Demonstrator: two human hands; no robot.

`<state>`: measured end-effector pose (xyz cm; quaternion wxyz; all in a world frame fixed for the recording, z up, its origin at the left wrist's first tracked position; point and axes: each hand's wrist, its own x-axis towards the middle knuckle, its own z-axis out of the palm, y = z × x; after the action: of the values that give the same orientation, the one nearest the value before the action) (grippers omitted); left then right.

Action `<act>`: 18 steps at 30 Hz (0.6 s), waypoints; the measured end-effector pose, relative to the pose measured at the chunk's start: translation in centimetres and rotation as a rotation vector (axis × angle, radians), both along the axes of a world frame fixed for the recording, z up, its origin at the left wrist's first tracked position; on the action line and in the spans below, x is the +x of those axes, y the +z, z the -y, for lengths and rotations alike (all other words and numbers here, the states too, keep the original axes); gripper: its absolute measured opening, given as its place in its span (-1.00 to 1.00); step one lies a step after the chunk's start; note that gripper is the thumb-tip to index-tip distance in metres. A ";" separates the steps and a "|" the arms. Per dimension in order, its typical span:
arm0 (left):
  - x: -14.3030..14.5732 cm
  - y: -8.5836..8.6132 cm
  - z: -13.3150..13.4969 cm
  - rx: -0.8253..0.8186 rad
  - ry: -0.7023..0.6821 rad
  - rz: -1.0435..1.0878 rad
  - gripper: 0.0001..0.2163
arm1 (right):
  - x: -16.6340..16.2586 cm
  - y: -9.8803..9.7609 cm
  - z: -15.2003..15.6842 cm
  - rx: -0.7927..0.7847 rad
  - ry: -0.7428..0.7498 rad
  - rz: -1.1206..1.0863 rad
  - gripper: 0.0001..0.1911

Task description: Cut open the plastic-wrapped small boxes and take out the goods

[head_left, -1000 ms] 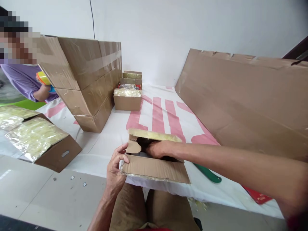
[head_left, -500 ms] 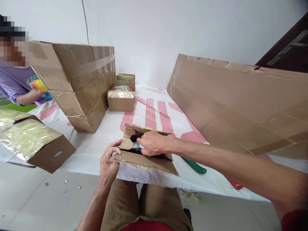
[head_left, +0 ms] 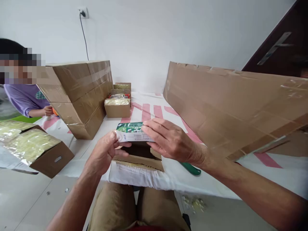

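A green and white printed packet (head_left: 131, 131) is held up above an open cardboard box (head_left: 139, 160) at the table's front edge. My left hand (head_left: 103, 152) pinches the packet's left end, its lower fingers stretched over the box. Closed on the packet's right end is my right hand (head_left: 169, 138), its fingers across the top and its thumb below. The box's inside looks dark, and the packet and hands hide part of it. A green handle-like tool (head_left: 191, 168) lies just right of the box, partly under my right forearm.
Stacked taped cartons (head_left: 79, 93) stand on the left. Filled open boxes (head_left: 117, 109) sit behind them, and another box with clear-wrapped yellowish contents (head_left: 48, 154) is at the left edge. A large cardboard sheet (head_left: 231, 106) leans at right. A person in a purple shirt (head_left: 26, 98) is at far left.
My right hand has come up out of the box with the packet. My left hand has left the box's side and now grips the packet's left end. The view has shifted slightly.
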<state>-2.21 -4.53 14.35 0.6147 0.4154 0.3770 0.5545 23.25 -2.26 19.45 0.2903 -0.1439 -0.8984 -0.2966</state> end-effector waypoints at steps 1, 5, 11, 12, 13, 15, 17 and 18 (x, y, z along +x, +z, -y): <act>0.5 0.4 -0.2 -0.014 -0.007 0.028 -0.34 | 0.1 -0.1 0.0 0.041 0.020 0.009 -0.62; 1.5 1.2 -0.5 0.010 0.037 0.088 -0.43 | 0.7 -0.2 0.0 0.112 0.038 -0.006 -0.61; 1.5 3.5 -1.1 0.120 0.045 0.068 -0.47 | 0.9 1.0 -0.6 -0.016 -0.086 -0.219 -0.44; 1.4 4.2 -1.4 0.157 0.041 0.063 -0.49 | 0.9 1.5 -0.7 -0.029 -0.088 -0.247 -0.44; 1.3 5.0 -1.7 0.202 0.037 0.057 -0.51 | 0.8 2.2 -0.9 -0.029 -0.084 -0.276 -0.45; 1.0 6.7 -2.5 0.305 0.037 0.041 -0.56 | 0.8 3.9 -1.3 -0.005 -0.070 -0.325 -0.48; 0.5 8.5 -3.6 0.404 0.040 0.021 -0.59 | 0.7 5.9 -1.9 0.001 -0.061 -0.359 -0.52; 0.3 9.3 -4.1 0.443 0.043 0.010 -0.62 | 0.6 7.0 -2.2 -0.015 -0.058 -0.378 -0.52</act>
<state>-1.92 -0.41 23.70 0.4984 0.5294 0.2515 0.6388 23.90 -0.09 26.44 0.4442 -0.2250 -0.8255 -0.2658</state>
